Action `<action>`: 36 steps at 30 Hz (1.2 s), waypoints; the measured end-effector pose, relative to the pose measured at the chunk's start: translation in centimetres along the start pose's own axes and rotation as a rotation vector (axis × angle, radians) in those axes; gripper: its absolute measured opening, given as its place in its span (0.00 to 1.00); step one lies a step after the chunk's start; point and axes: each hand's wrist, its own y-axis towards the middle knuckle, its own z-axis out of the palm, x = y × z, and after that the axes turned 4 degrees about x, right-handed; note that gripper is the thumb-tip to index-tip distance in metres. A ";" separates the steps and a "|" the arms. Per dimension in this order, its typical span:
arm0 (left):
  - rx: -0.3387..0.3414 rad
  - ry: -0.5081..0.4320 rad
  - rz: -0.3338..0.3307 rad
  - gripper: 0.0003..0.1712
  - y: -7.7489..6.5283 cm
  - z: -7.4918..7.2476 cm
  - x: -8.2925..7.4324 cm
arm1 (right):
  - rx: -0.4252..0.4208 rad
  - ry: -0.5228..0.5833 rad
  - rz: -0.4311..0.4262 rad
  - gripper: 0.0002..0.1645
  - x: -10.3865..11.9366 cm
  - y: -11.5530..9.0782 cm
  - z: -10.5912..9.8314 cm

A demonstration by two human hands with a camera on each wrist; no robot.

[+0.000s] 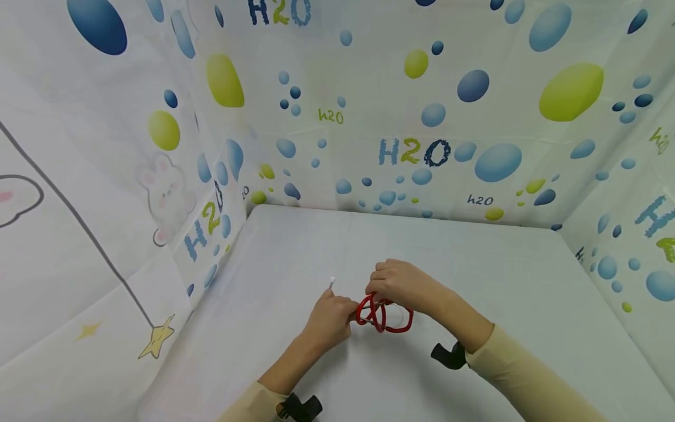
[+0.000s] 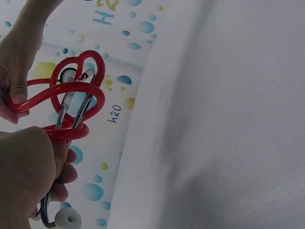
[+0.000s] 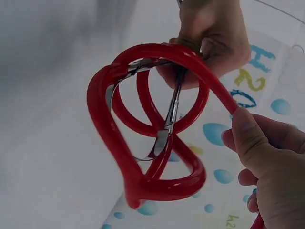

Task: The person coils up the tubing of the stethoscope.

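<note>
A stethoscope with coiled red tubing (image 1: 398, 330) hangs between both hands over the table. My left hand (image 1: 328, 321) grips its metal ear tubes, with one pale ear tip (image 2: 68, 218) sticking out past the fingers in the left wrist view. On the other side, my right hand (image 3: 274, 167) pinches a stretch of the red tube between thumb and fingers. The tubing loops round the metal tubes (image 3: 174, 105) several times. Behind the loops, the round chest piece (image 2: 68, 75) shows partly in the left wrist view.
A white-covered table (image 1: 464, 258) spreads beneath the hands. Hanging sheets with blue and green spots (image 1: 498, 163) enclose it at the back and both sides. Dark wrist mounts (image 1: 448, 356) sit on both forearms.
</note>
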 end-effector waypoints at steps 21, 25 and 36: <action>-0.086 -0.054 0.081 0.05 -0.1 -1.0 -0.9 | -0.017 0.422 0.225 0.11 -2.2 -2.6 1.7; -0.113 -0.068 0.050 0.09 -0.1 -1.3 -0.8 | -0.025 0.464 0.258 0.13 -2.4 -2.9 1.9; -0.118 -0.072 0.025 0.09 0.2 -1.8 -0.9 | -0.073 0.583 0.290 0.14 -2.7 -2.9 3.1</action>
